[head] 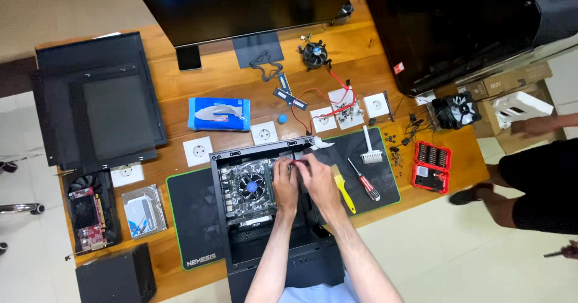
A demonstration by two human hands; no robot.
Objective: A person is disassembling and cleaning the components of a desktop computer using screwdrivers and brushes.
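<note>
An open black computer case (224,158) lies flat on a dark desk mat (192,213), with a motherboard and its round cooler fan (250,185) inside. My left hand (285,185) and my right hand (317,179) meet over the upper right part of the board. Their fingertips pinch together around something small at the case's top edge; what it is cannot be made out. My forearms cover the lower right of the case.
On the mat's right lie a yellow-handled brush (344,193), a red screwdriver (365,181) and a white brush (370,149). A red bit case (432,166), loose screws, a graphics card (90,213), a hard drive (143,211), case panels (99,101) and a wipes pack (218,113) surround it. Another person stands at right.
</note>
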